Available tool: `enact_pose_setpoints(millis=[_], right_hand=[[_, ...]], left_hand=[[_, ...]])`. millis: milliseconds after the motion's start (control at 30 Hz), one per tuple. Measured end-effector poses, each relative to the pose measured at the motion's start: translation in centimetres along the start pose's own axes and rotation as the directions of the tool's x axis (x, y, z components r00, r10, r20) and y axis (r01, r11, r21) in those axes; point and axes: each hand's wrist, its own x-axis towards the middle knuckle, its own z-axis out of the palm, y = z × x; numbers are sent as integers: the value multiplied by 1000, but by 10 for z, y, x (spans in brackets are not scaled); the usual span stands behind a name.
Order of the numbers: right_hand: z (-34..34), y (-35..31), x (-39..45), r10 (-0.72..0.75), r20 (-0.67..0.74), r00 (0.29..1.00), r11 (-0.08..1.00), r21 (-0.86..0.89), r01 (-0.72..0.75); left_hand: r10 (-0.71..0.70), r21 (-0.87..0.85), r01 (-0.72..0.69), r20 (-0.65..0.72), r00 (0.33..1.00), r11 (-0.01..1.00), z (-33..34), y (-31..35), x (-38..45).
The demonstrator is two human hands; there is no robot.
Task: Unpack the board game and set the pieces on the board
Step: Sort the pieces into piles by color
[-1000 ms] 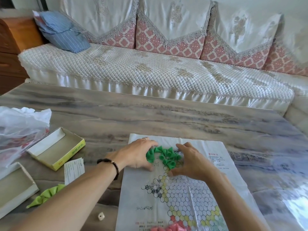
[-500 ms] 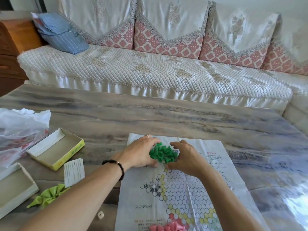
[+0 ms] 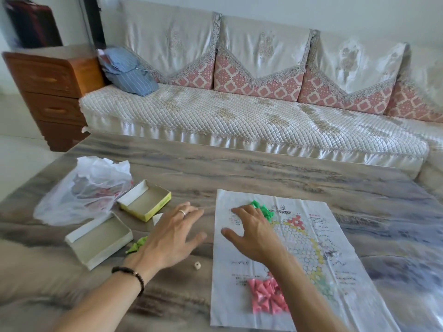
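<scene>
Both hands are spread open, holding nothing: the left hand (image 3: 175,238) hovers over the marbled desk (image 3: 239,173), the right hand (image 3: 254,232) over the white paper game board (image 3: 318,293) beside the green cone pieces (image 3: 263,209).

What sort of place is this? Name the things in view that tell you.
Most likely a living room at home: a long sofa with patterned cushions, a wooden chest of drawers beside it, and a low table where a game is being laid out.
</scene>
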Motion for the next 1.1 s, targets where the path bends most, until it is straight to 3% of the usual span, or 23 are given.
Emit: enact_pose_setpoints(millis=[200, 333, 500, 700, 833, 1000, 1100], right_hand=[[32, -66, -11, -97, 56, 994, 995, -2, 97], [59, -103, -20, -142, 112, 983, 988, 71, 135], [83, -130, -27, -83, 116, 990, 978, 199, 59], [95, -136, -30, -26, 124, 992, 969, 247, -6], [95, -134, -26, -32, 153, 988, 968, 252, -8], [98, -133, -18, -137, 166, 976, 972, 212, 101], [100, -132, -13, -196, 159, 968, 965, 207, 161]], left_hand=[[-171, -19, 170, -69, 983, 985, -17, -44, -91], [-254, -46, 252, -33, 967, 967, -15, -59, -129], [-181, 0, 182, -67, 981, 983, -11, -55, -122], [-78, -80, 86, 97, 992, 993, -8, -73, -88], [-48, -82, 50, 28, 998, 995, -7, -88, -92], [-91, -75, 88, -35, 995, 993, -13, -90, -107], [-115, -100, 115, 7, 993, 988, -12, -89, -109]])
